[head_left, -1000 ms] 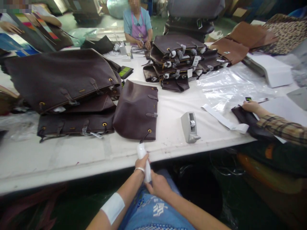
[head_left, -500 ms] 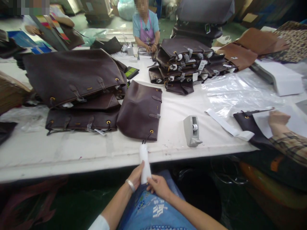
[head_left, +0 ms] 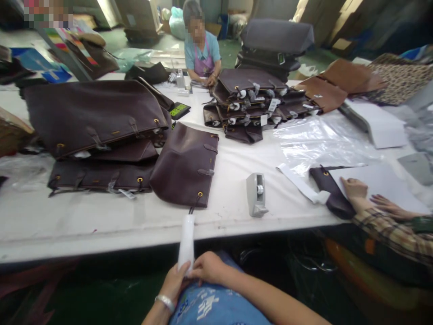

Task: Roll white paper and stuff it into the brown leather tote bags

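A dark brown handbag (head_left: 184,164) lies flat near the table's front edge, its gold eyelets facing right. From its lower eyelet a dark cord runs to a bag strap wrapped in white sheet (head_left: 186,237), which hangs over the edge towards my lap. My left hand (head_left: 173,280), with a silver bangle at the wrist, is closed around the wrap's lower end. Pressed close beside it, my right hand (head_left: 207,267) pinches the same end with thumb and fingers. The strap inside is hidden by the wrapping.
A grey tape dispenser (head_left: 256,195) stands right of the bag. Stacked brown handbags (head_left: 98,115) lie left, with another stack (head_left: 250,85) behind. At right, a co-worker's hands (head_left: 355,189) rest on white paper (head_left: 389,180). Another person (head_left: 203,56) sits across the table.
My hands have come down to the lower end of the white wrap and closer together. The view has shifted slightly, and the co-worker's second hand now shows on the paper.
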Demonstrator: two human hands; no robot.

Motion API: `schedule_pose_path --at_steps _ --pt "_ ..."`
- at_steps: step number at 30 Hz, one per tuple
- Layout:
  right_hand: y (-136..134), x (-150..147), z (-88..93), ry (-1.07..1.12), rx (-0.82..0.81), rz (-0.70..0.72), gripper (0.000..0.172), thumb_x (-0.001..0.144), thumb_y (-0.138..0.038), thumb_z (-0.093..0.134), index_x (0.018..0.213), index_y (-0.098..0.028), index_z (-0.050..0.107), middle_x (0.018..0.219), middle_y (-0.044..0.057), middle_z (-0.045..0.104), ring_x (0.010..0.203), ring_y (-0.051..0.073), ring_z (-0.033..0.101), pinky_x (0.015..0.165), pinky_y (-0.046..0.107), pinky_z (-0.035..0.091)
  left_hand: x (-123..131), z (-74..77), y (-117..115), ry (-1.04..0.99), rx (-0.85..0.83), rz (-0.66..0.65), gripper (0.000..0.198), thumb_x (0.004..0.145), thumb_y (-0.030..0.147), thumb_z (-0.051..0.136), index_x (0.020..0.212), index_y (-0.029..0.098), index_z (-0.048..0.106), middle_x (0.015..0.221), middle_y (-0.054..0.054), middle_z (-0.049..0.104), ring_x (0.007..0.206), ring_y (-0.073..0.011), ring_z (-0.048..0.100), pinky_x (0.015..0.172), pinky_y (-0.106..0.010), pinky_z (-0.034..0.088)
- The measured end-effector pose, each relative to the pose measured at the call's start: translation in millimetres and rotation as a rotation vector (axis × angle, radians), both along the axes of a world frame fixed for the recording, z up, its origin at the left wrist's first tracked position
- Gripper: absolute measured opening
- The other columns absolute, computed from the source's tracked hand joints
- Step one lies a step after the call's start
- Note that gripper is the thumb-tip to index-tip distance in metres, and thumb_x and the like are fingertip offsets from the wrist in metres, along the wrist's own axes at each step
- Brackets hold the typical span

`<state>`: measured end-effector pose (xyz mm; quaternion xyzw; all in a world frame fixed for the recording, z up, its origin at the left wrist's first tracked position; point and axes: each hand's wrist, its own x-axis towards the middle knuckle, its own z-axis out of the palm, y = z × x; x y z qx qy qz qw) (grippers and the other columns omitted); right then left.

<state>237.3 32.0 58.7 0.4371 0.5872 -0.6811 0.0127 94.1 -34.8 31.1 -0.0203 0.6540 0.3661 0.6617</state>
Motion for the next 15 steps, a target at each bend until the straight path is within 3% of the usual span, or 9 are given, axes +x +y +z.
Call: schedule_pose_path --at_steps 2,3,6,8,9,11,15 --pt "15 22 10.7 -0.007 0.136 0.039 0.019 0.08 -0.037 0.064 0.077 -0.021 0.075 0.058 -0.002 0.066 0.059 0.016 0.063 0.059 0.022 0.044 6 -2.9 -1 -0.001 0.013 0.055 0.02 0.081 0.023 0.068 0.093 0.009 0.064 0.087 -0.013 0.072 0.075 -0.0214 0.07 0.07 -0.033 0.059" --pt "24 37 15.7 -0.015 0.248 -0.006 0.021 0.083 -0.037 0.06 0.081 -0.022 0.074 0.064 0.0 0.069 0.065 0.017 0.064 0.063 0.024 0.046 9 -4.8 -2 0.014 0.016 0.084 0.018 0.08 0.021 0.068 0.093 0.009 0.063 0.09 -0.013 0.072 0.079 -0.0214 0.071 0.072 -0.033 0.06" --pt "60 103 24.8 -0.116 0.649 -0.356 0.028 0.09 -0.037 0.049 0.094 -0.021 0.072 0.095 0.006 0.072 0.09 0.022 0.065 0.085 0.03 0.046 15 -11.2 -4 0.09 0.002 0.113 0.016 0.079 0.017 0.069 0.091 0.009 0.063 0.089 -0.011 0.072 0.078 -0.0197 0.07 0.069 -0.03 0.061" --pt "90 153 24.1 -0.222 0.776 -0.638 0.031 0.089 -0.037 0.049 0.103 -0.018 0.068 0.108 0.01 0.069 0.103 0.024 0.061 0.097 0.035 0.042 18 -14.8 -5 0.113 0.011 0.093 0.016 0.079 0.018 0.07 0.09 0.009 0.063 0.084 -0.01 0.072 0.073 -0.0186 0.07 0.066 -0.029 0.06" --pt "106 176 21.8 -0.272 0.771 -0.738 0.033 0.088 -0.036 0.049 0.109 -0.017 0.066 0.114 0.012 0.067 0.108 0.025 0.059 0.1 0.036 0.04 19 -16.1 -6 0.118 0.019 0.086 0.016 0.079 0.018 0.07 0.09 0.009 0.064 0.081 -0.009 0.072 0.072 -0.0182 0.07 0.065 -0.028 0.06" --pt "134 211 14.3 -0.341 0.579 -0.889 0.034 0.086 -0.033 0.05 0.112 -0.016 0.063 0.118 0.012 0.065 0.11 0.024 0.058 0.102 0.038 0.04 22 -17.4 -7 0.126 0.03 0.076 0.015 0.079 0.019 0.069 0.089 0.009 0.064 0.078 -0.008 0.071 0.07 -0.0183 0.069 0.064 -0.028 0.06" --pt "174 235 -1.5 -0.298 0.336 -0.895 0.035 0.092 -0.029 0.038 0.1 -0.009 0.065 0.097 0.017 0.071 0.088 0.023 0.068 0.085 0.037 0.053 24 -18.0 -8 0.14 0.038 0.053 0.018 0.078 0.02 0.071 0.091 0.009 0.064 0.077 -0.009 0.071 0.072 -0.0197 0.07 0.065 -0.028 0.06"
